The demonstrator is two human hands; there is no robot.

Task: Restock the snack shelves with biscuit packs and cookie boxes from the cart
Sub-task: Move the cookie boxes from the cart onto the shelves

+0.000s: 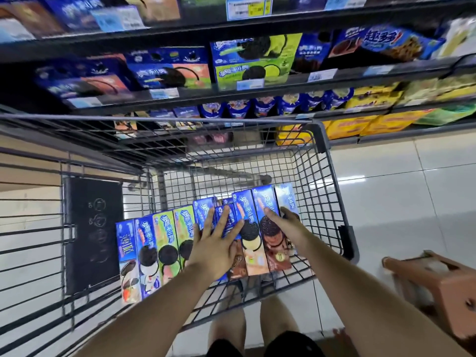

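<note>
Blue cookie boxes [164, 243] still line the cart [332, 191] floor from 9 to 3 o'clock, so most of the restocking looks undone (the shelves [257, 96] at 12 o'clock seem fairly full). Your left hand [216, 246] rests on the middle boxes, fingers spread; your right hand [286, 225] curls round a brown-fronted box [275, 253].

Bright, even overhead light fills the aisle, and a pale glare streak lies on the glossy floor tiles [350, 179]. The wide lens bows the shelves [231, 24] and cart [319, 137] rim. Upper shelf stock and the stool [438, 279] are smeared by blur, while the cookie boxes [257, 202] look fairly sharp.
</note>
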